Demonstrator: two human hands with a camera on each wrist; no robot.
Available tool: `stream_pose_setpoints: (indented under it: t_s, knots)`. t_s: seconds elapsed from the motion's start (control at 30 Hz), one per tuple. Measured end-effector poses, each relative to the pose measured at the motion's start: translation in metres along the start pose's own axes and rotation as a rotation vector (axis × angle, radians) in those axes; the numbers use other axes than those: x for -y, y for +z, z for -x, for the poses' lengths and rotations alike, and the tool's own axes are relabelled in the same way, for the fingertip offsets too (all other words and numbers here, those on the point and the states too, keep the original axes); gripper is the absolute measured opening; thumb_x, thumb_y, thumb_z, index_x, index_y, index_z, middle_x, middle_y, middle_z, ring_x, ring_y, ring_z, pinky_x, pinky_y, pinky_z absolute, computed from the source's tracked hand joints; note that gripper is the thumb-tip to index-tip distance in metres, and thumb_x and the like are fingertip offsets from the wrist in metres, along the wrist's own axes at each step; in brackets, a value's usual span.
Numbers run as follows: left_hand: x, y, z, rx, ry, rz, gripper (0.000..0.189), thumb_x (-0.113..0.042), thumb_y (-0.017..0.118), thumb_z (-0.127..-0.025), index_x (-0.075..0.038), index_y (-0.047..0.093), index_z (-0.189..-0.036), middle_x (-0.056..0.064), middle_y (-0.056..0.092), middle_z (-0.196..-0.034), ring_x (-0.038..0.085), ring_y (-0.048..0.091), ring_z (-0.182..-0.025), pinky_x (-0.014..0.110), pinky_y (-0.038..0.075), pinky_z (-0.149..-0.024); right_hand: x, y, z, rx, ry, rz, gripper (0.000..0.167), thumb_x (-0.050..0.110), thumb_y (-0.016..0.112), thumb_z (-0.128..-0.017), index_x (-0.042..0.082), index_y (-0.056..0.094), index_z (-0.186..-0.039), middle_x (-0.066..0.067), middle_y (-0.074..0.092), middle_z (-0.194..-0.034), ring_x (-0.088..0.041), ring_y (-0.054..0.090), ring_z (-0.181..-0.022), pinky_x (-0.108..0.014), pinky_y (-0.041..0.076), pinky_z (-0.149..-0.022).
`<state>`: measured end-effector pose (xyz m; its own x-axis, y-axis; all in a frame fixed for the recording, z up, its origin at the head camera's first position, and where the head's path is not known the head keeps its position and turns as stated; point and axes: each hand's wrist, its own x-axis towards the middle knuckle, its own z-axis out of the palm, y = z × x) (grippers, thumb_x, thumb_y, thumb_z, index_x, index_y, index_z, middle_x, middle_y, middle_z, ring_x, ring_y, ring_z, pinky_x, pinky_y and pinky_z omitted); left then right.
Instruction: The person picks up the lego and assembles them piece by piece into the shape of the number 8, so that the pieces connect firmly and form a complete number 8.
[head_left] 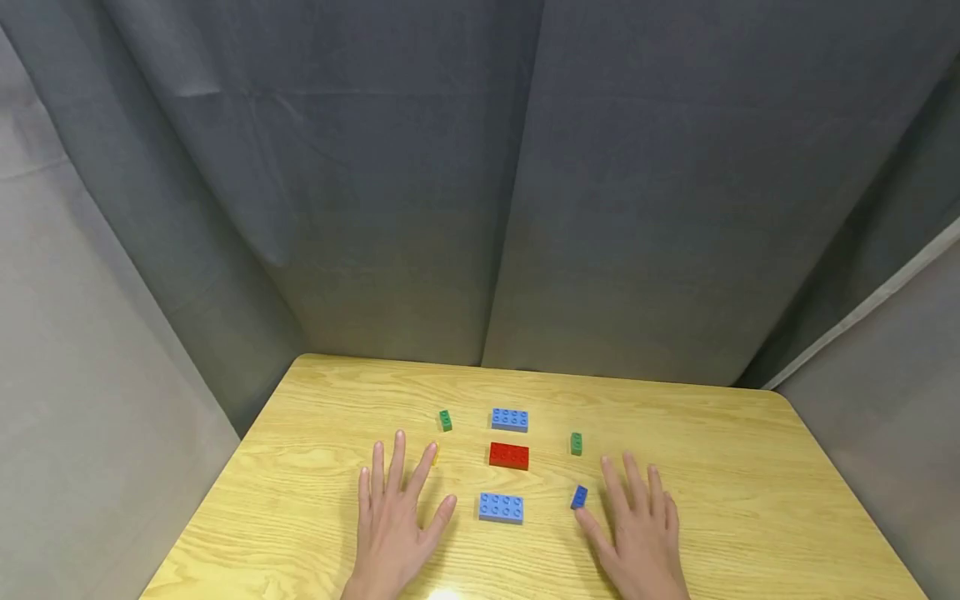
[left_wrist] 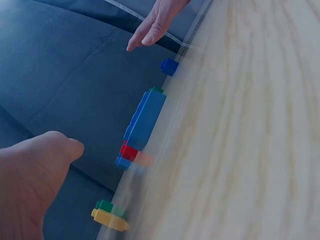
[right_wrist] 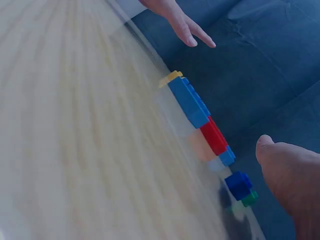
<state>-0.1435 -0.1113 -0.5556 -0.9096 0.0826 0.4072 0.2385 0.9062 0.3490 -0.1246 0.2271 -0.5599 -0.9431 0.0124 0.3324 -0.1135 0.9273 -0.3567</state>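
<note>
My left hand (head_left: pixel 395 525) hovers above the wooden table with its fingers spread, holding nothing. Its index finger partly covers a yellow brick (head_left: pixel 437 452), which shows better in the left wrist view (left_wrist: pixel 109 219). My right hand (head_left: pixel 636 533) is likewise spread and raised, its thumb tip close to a small dark blue brick (head_left: pixel 579 497). Between the hands lie a light blue brick (head_left: pixel 501 507), a red brick (head_left: pixel 509 456) and, farther back, another light blue brick (head_left: pixel 510 419). Small green bricks lie at the left (head_left: pixel 446 420) and right (head_left: pixel 576 443) of that column.
The wooden table (head_left: pixel 750 500) has rounded far corners. Grey curtains (head_left: pixel 405 208) hang right behind its far edge, and lighter grey cloth (head_left: pixel 82 375) hangs along the left and right sides.
</note>
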Motion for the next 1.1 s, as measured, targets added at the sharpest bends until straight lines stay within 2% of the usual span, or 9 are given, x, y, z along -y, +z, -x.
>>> stream_pose_setpoints:
  t_s: [0.17,0.43,0.67,0.77,0.87,0.97,1.03,1.1]
  knots:
    - [0.001,0.003,0.001,0.016,-0.007,0.008,0.076,-0.066,0.059,-0.097,-0.036,0.035,-0.163,0.008,0.007,-0.175,0.047,0.006,-0.158,0.071,0.014,-0.12,0.005,0.006,0.005,0.065,-0.007,-0.006,0.085,0.058,0.062,-0.1,0.022,0.025,-0.167,-0.019,0.017,-0.171,-0.055,0.01,-0.152,-0.077,0.016,-0.11]
    - [0.001,0.006,0.003,0.038,-0.019,0.033,0.078,-0.065,0.06,-0.097,-0.035,0.032,-0.164,0.01,0.008,-0.175,0.047,0.006,-0.158,0.072,0.018,-0.118,0.016,0.014,0.014,0.094,-0.037,-0.022,0.089,0.059,0.065,-0.098,0.021,0.023,-0.167,-0.017,0.011,-0.17,-0.055,0.011,-0.15,-0.076,0.019,-0.107]
    - [0.001,0.009,0.005,0.055,-0.025,0.045,0.079,-0.064,0.061,-0.097,-0.033,0.032,-0.164,0.013,0.012,-0.174,0.048,0.008,-0.157,0.071,0.017,-0.119,0.016,0.018,0.019,0.087,-0.055,-0.022,0.089,0.047,0.074,-0.096,0.021,0.025,-0.165,-0.022,0.017,-0.164,-0.055,0.024,-0.14,-0.076,0.024,-0.103]
    - [0.001,0.01,0.005,0.061,-0.027,0.041,0.079,-0.064,0.061,-0.097,-0.033,0.033,-0.164,0.014,0.015,-0.173,0.049,0.01,-0.157,0.071,0.018,-0.119,0.017,0.018,0.021,0.078,-0.042,-0.032,0.083,0.044,0.074,-0.096,0.02,0.031,-0.163,-0.026,0.028,-0.151,-0.054,0.031,-0.129,-0.07,0.03,-0.097]
    - [0.001,0.012,0.007,0.065,-0.027,0.042,0.079,-0.063,0.063,-0.096,-0.032,0.034,-0.164,0.016,0.016,-0.173,0.05,0.011,-0.156,0.071,0.018,-0.119,0.017,0.02,0.021,0.033,-0.072,-0.012,0.076,0.043,0.077,-0.094,0.017,0.042,-0.157,-0.022,0.043,-0.126,-0.042,0.041,-0.106,-0.051,0.038,-0.082]
    - [0.001,0.012,0.007,0.062,-0.022,0.049,0.079,-0.061,0.065,-0.096,-0.031,0.036,-0.163,0.018,0.017,-0.172,0.051,0.012,-0.155,0.072,0.018,-0.118,0.018,0.021,0.02,-0.036,-0.141,0.008,0.074,0.037,0.085,-0.088,0.013,0.053,-0.149,-0.008,0.041,-0.101,-0.025,0.035,-0.086,-0.035,0.03,-0.072]
    - [0.002,0.01,0.006,0.067,-0.027,0.059,0.079,-0.06,0.065,-0.097,-0.03,0.036,-0.163,0.018,0.016,-0.172,0.052,0.011,-0.155,0.072,0.018,-0.118,0.018,0.022,0.018,-0.072,-0.185,0.002,0.073,0.032,0.089,-0.084,0.011,0.056,-0.146,-0.002,0.037,-0.095,-0.018,0.029,-0.082,-0.03,0.026,-0.07]
    - [0.002,0.009,0.005,0.074,-0.039,0.072,0.079,-0.06,0.065,-0.097,-0.029,0.035,-0.164,0.018,0.013,-0.173,0.052,0.01,-0.155,0.073,0.017,-0.118,0.021,0.022,0.015,-0.058,-0.189,-0.017,0.073,0.028,0.089,-0.085,0.01,0.056,-0.147,0.002,0.033,-0.094,-0.015,0.027,-0.082,-0.028,0.025,-0.071]
